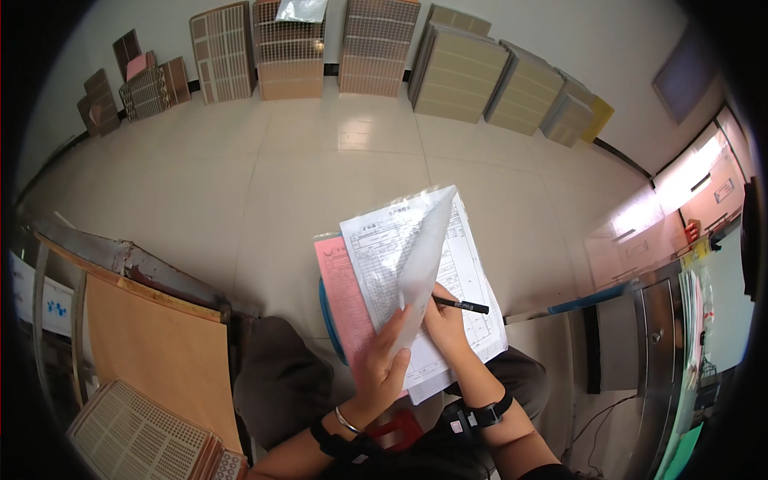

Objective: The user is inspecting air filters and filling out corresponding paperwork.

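Note:
A stack of white printed forms [370, 254] lies across my lap, over a pink sheet [339, 276] that sticks out at the left. The top sheet [422, 254] is lifted and curled up in the middle. My left hand [382, 358] holds the near end of this curled sheet between thumb and fingers. Under the curl, my right hand [446, 322] grips a black pen [468, 306] and rests on the page beneath; the lifted sheet partly hides its fingers. Whether the pen's tip touches the paper cannot be seen.
Stacks of patterned brown panels [222, 56] and olive panels [458, 76] lean against the far wall. A wooden board [160, 352] and perforated sheets [140, 432] are at my left. At my right stands a metal drawer cabinet [658, 336] with papers on top.

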